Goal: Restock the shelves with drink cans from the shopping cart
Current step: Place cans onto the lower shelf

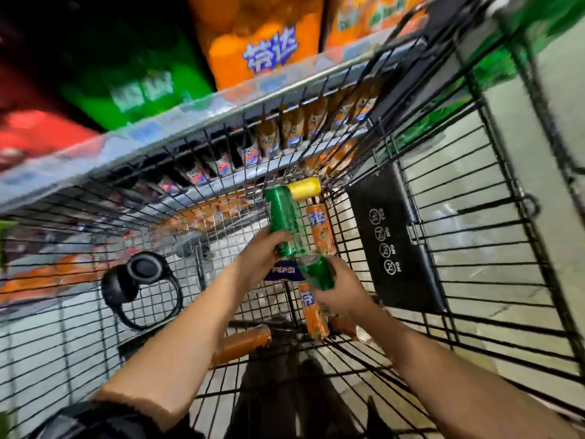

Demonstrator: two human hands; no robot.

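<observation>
Your left hand [262, 251] is curled round the lower end of a tall green can [282, 221] whose long axis points toward the top of the frame, at the shelf [202, 112]. Just below and right of it, your right hand [340, 288] grips a second green can [317, 271] over the cart [411, 324]. Both are at centre frame, so lift them up and away.

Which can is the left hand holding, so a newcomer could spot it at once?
Look inside the black wire shopping cart, toward its far end below the shelf edge. The left hand grips the lower end of a tall green can that points away toward a yellow can. It is longer in view than the green can in the right hand, and the neighbours beside it are orange.
</observation>
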